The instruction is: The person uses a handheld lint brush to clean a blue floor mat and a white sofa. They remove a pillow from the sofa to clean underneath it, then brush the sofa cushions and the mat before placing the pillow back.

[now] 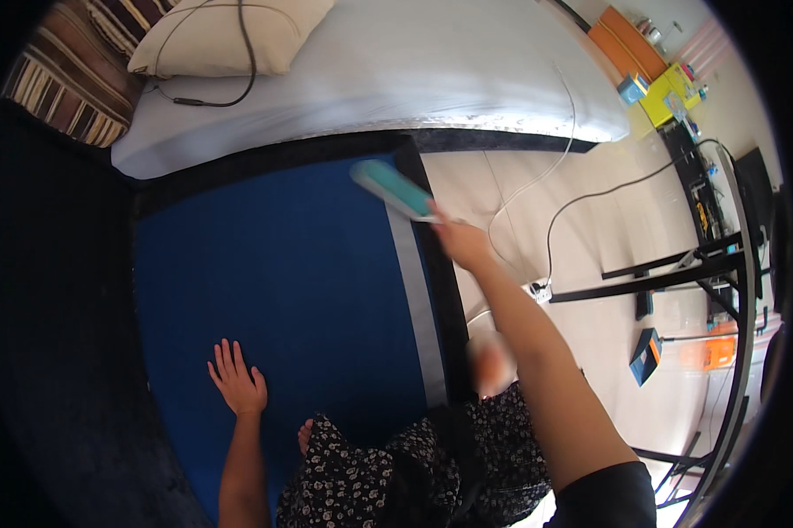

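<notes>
My right hand (462, 241) grips the handle of a hand-held brush (396, 188), probably a lint brush, with a teal face and a pale rim. Motion blurs the brush. Its head is over the far right corner of a blue mat (291, 264); whether it touches the fabric I cannot tell. Along the mat's right side runs a grey strip (415, 303). My left hand (239, 386) rests palm down on the near left part of the mat, fingers apart and holding nothing.
A dark frame (444, 284) borders the mat. Beyond lies a mattress (436, 72) with a cream pillow (231, 39), a dark cable (248, 59) and striped cushions (66, 79). On the right-hand floor are a power strip (540, 290), cords and a dustpan (647, 356).
</notes>
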The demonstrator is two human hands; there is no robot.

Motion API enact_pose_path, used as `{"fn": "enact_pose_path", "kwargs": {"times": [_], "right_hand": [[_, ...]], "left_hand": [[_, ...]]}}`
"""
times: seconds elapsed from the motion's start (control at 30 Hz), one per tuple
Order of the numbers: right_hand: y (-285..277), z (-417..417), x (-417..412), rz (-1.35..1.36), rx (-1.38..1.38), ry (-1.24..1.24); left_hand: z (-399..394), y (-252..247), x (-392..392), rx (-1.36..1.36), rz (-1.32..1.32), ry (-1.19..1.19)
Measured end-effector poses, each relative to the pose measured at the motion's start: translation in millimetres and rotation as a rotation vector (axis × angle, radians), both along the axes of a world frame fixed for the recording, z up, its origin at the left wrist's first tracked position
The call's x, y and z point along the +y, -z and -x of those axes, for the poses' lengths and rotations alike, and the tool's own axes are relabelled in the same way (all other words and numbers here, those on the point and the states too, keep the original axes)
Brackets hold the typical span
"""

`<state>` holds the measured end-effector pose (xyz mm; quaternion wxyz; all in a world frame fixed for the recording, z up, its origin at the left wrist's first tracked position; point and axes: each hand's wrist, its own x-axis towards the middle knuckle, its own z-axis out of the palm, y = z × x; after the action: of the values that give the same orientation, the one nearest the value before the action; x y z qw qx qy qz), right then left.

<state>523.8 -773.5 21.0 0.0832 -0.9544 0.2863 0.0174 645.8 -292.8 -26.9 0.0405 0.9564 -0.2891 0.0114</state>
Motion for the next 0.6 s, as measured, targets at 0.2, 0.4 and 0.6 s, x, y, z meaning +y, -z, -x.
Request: {"fn": "enact_pose_path", "kwargs": {"times": [0.2, 0.4, 0.6], "right_hand": [[12, 77, -84, -0.063, -0.228, 0.656], [-39, -54, 87, -0.197, -0.015, -0.041], [-32, -110, 218, -0.229, 0.227, -0.699]], "left_hand": [[-1, 3, -3, -0.021, -0.005, 0.007], [-1, 0, 7, -0.012, -0.026, -0.012], [-3, 5, -1, -0.005, -0.001, 0.023]]}}
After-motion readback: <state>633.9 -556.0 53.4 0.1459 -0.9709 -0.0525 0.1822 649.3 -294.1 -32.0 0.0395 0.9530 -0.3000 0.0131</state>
